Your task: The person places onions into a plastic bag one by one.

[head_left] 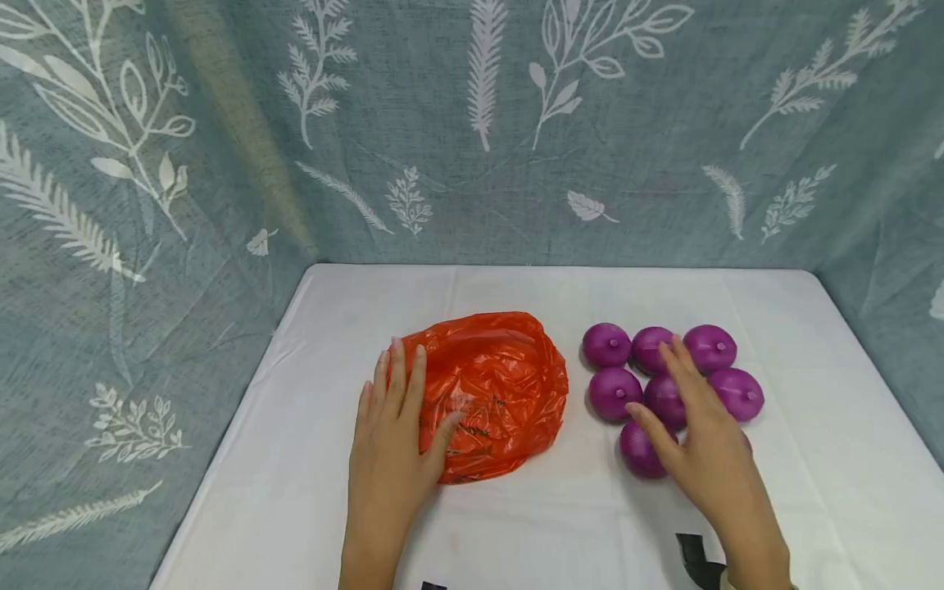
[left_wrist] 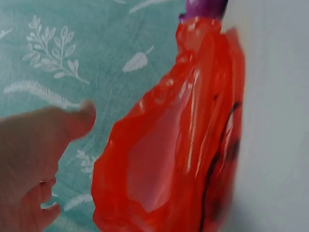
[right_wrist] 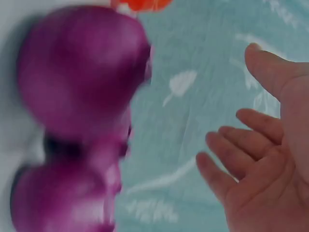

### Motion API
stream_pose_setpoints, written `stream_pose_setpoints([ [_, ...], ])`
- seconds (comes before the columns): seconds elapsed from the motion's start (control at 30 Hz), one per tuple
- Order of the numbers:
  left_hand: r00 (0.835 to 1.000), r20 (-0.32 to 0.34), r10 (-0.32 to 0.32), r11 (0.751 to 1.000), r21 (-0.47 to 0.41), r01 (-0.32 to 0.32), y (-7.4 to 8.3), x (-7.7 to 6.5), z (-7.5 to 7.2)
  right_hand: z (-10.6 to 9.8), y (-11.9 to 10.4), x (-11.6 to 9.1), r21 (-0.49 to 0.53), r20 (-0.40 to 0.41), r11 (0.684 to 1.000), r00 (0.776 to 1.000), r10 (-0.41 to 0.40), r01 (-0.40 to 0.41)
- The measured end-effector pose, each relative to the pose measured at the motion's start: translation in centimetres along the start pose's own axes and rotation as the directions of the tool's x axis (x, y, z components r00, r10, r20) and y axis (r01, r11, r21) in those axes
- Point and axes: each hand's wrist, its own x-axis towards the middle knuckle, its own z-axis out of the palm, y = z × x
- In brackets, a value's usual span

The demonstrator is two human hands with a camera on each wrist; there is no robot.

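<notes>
A crinkled red plastic bag (head_left: 501, 393) lies spread in a rounded shape on the white table, dark print on its surface. My left hand (head_left: 394, 451) overlaps the bag's left edge in the head view, fingers straight and thumb spread; in the left wrist view a gap shows between the thumb and the bag (left_wrist: 145, 159). To the right sit several purple balls (head_left: 615, 393), each with a small nub, grouped close together. My right hand (head_left: 708, 442) hovers over the near right part of that group, fingers extended and holding nothing. It partly hides some balls.
The white cloth-covered table (head_left: 295, 492) has its far edge against a green-grey curtain (head_left: 442, 205) with white leaf prints, which also hangs at both sides. A black strap-like piece (head_left: 696, 561) shows at the right wrist.
</notes>
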Motion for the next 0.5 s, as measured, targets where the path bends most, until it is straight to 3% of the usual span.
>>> stream_pose_setpoints([
  [0.13, 0.998, -0.046, -0.047, 0.997, -0.065, 0.044, -1.3, 0.6, -0.3, -1.7, 2.0, -0.8, -0.007, -0.088, 1.000, 0.996, 0.029, -0.029],
  [0.27, 0.993, -0.037, -0.108, 0.990, -0.094, 0.104, -2.0, 0.9, -0.3, -3.4, 4.5, -2.3, -0.042, -0.135, 0.997, 0.989, 0.057, -0.063],
  [0.37, 0.988, -0.009, -0.153, 0.984, -0.092, 0.152, -2.3, 1.1, -0.2, -4.4, 6.1, -3.6, -0.061, -0.113, 0.994, 0.990, 0.083, -0.090],
  [0.5, 0.982, 0.002, -0.189, 0.977, -0.096, 0.188, -2.7, 1.1, 0.0, -5.0, 7.7, -5.3, -0.089, -0.015, 0.982, 0.986, 0.165, -0.166],
])
